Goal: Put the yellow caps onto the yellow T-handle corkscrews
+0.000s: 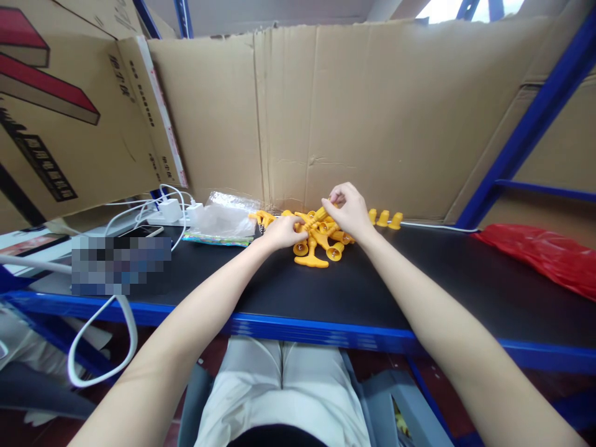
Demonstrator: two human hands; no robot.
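Observation:
A pile of yellow plastic corkscrew parts (319, 239) lies on the black tabletop in front of me, with T-shaped handles and bell-shaped cups mixed together. At the pile's left side is my left hand (285, 232), thumb and fingers closed together among the parts; what they hold is hidden. Above the pile my right hand (349, 208) pinches a yellow ribbed plastic piece (322, 213), which slants down toward the left. One T-shaped handle (311, 261) lies nearest me. Metal spirals (261, 229) show beside the yellow handles left of my left hand.
Several yellow cups (383, 218) stand in a row at the back right. A clear plastic bag (226, 217), white chargers with cables (170, 210) and a phone (139, 232) are left. A red plastic bag (540, 257) lies right. Cardboard (372, 118) walls the back.

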